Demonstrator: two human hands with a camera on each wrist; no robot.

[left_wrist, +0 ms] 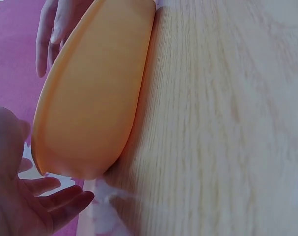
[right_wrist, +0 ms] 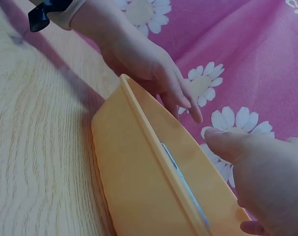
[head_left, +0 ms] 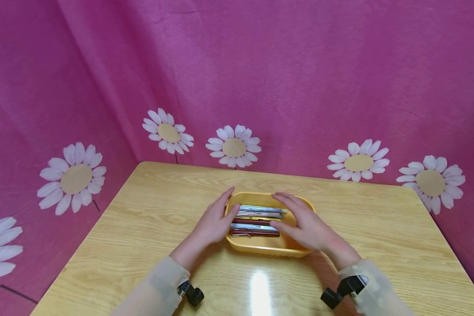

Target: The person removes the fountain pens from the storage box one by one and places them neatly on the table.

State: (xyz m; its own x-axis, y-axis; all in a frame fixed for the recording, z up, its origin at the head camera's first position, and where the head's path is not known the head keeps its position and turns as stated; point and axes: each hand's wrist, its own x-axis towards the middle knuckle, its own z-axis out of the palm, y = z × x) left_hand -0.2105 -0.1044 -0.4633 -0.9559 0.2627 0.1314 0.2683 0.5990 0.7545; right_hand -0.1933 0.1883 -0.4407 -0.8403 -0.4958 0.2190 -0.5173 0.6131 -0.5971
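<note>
A yellow plastic basket (head_left: 260, 251) stands on the wooden table with several pens (head_left: 255, 222) lying side by side in its left part. Some pens are light blue or silvery, others dark red. My left hand (head_left: 215, 223) is at the basket's left end, its thumb over the rim and its fingers loosely spread outside, as the left wrist view shows. Over the right part of the basket, my right hand (head_left: 312, 227) reaches with extended fingers toward the far rim; its thumb is close to the pens' right ends. Most right fingers are hidden in the right wrist view.
The wooden table (head_left: 142, 228) extends around the basket, with its back edge against a pink curtain (head_left: 292, 87) printed with white daisies. Another curtain side stands along the left. Black wrist cameras (head_left: 191, 294) sit on both sleeves.
</note>
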